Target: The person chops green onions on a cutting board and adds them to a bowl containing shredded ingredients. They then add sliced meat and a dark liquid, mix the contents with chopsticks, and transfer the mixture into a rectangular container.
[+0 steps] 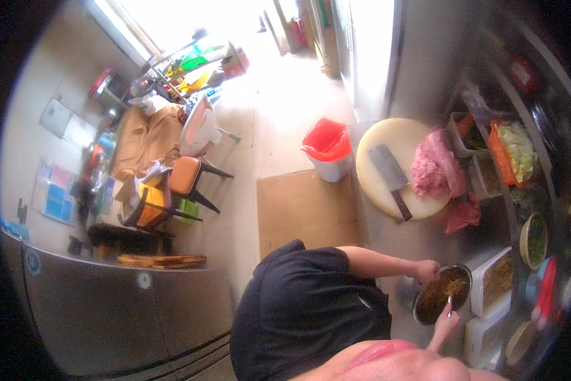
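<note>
A round metal bowl [415, 311] sits on the steel counter at the lower right, with a brown, shredded-looking mixture [436, 296] inside. My left hand [427, 271] is closed on the bowl's rim at its upper left. In my right hand [447, 325], at the lower side of the bowl, is a slim, pale-handled utensil [450, 306]. Its lower end reaches into the mixture, so I cannot tell its exact kind. Right beside the bowl stands a white rectangular tub [478, 298] holding brownish food.
A round cutting board [377, 130] carries a cleaver [387, 166] and raw meat [434, 168]. Along the counter's far side are a green-filled bowl [534, 240], a white container [482, 340] and cabbage [517, 151]. A red-lined bin [326, 152] and an orange-seated chair [185, 176] stand on the floor.
</note>
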{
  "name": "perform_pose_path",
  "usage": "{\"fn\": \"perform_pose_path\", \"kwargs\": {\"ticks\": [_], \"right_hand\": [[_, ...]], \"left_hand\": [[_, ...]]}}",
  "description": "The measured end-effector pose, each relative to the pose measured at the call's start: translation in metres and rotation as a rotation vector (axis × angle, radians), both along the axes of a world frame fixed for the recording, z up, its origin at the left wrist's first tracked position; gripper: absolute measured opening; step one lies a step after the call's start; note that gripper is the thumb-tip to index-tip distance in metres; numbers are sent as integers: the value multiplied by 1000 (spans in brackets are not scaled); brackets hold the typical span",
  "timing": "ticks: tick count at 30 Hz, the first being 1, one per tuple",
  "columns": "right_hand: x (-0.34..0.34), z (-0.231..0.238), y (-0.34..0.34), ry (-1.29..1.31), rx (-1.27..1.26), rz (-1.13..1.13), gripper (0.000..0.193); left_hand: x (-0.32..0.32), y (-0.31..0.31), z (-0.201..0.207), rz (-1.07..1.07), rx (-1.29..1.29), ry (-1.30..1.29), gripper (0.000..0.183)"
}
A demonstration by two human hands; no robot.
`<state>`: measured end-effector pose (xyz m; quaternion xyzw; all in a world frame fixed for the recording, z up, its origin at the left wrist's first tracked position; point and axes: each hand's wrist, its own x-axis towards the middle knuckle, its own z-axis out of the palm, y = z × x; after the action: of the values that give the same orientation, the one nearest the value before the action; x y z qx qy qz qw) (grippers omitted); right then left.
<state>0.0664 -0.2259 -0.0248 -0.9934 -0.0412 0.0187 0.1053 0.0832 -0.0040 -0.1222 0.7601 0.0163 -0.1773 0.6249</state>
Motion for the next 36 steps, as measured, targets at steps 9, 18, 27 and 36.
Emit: {"fn": "perform_pose_path", "kwargs": {"ticks": [9,18,27,36], "right_hand": [[31,-2,-51,176,-22,-131,54],[-30,84,42,51,-110,339,35],[-2,39,-22,332,107,-163,52],[14,40,30,220,-111,208,46]], "left_hand": [[12,-26,-36,-107,54,-435,29],[-9,18,24,-200,-68,169,34],[-24,28,70,-33,-164,206,28],[-6,11,71,-142,-182,219,30]]}}
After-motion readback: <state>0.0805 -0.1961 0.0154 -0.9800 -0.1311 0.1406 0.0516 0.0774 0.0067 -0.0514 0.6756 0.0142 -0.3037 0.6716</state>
